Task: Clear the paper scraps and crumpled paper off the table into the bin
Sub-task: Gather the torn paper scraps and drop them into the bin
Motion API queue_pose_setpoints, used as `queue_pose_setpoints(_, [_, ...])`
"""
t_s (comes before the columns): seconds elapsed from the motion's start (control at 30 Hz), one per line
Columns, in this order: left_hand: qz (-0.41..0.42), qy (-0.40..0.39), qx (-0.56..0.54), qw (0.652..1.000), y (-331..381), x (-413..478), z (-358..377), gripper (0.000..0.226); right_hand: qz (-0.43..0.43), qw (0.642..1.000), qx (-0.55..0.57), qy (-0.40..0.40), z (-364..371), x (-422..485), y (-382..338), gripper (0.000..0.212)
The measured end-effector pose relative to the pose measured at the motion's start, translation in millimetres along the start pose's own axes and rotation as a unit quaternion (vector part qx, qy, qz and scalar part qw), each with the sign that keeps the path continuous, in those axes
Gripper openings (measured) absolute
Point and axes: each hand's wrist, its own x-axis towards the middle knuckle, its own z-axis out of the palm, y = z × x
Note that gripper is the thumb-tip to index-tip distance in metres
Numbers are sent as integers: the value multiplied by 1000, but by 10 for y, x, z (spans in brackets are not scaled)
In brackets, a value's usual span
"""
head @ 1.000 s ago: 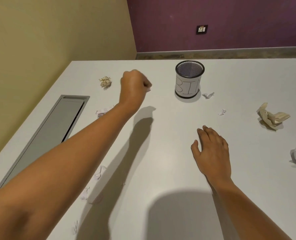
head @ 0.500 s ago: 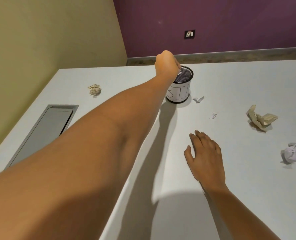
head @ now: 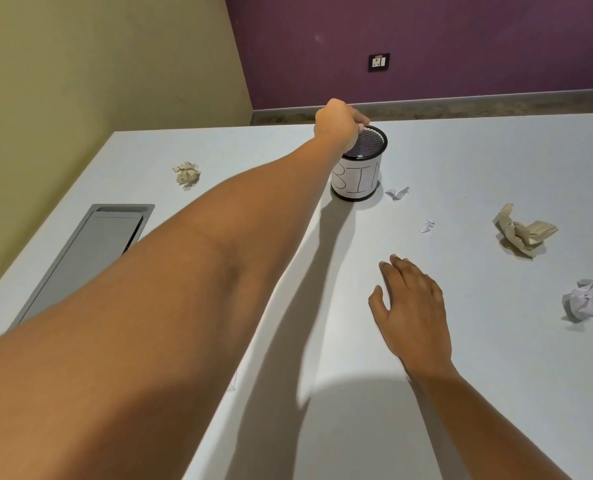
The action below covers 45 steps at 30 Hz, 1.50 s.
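Observation:
The bin (head: pixel 359 180) is a small black mesh cup with a white label reading BIN, at the far middle of the table (head: pixel 496 375). My left hand (head: pixel 340 128) hovers over its left rim with fingers pointing down and loosened. No scrap shows in them, and a white speck lies inside the bin. My right hand (head: pixel 411 306) rests flat and open on the table, nearer me. Two small white scraps (head: pixel 397 193) (head: pixel 426 225) lie right of the bin. A tan crumpled paper (head: pixel 187 173) lies left of it. Another tan crumpled paper (head: pixel 522 232) and a white crumpled paper (head: pixel 589 303) lie at the right.
A grey recessed cable hatch (head: pixel 90 251) is set into the table at the left, close to the yellow wall. My outstretched left arm hides the table surface beneath it. A purple wall with a socket (head: pixel 379 62) stands beyond the far edge.
My left hand travelled right from the table's left part to above the bin. The white scrap seen at its fingertips half a second ago no longer shows. My right hand stayed put.

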Motion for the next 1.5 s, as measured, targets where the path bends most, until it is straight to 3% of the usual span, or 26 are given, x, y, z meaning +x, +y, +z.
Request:
queue_pose_setpoints(0.27, [34, 35, -91, 995, -340, -600, -401, 19, -7, 1000, 3, 10, 0, -1, -1, 38])
queue_pose_setpoints(0.37, [-2, 37, -126, 991, -734, -1099, -630, 15, -10, 1000, 5, 12, -9, -2, -4, 38])
queue_pose_setpoints(0.67, [-96, 102, 84, 987, -1812, -2741, -1128, 6, -17, 1000, 11, 22, -30, -18, -15, 37])
queue_pose_setpoints(0.87, [-149, 208, 126, 958, -2037, -3242, -1303, 26, -4, 1000, 1, 19, 19, -77, -90, 41])
queue_pose_setpoints(1.03, [-160, 177, 143, 961, -2063, -3332, -1304, 40, 18, 999, -38, -18, 77, -229, -276, 62])
queue_pose_setpoints(1.27, [-115, 75, 185, 973, -2025, -3258, -1205, 68, 0, 997, -41, -62, 164, -570, -647, 72])
queue_pose_setpoints(1.5, [-121, -17, 298, 947, -2090, -3069, -1073, 82, -16, 997, -39, -65, 180, -631, -700, 71])
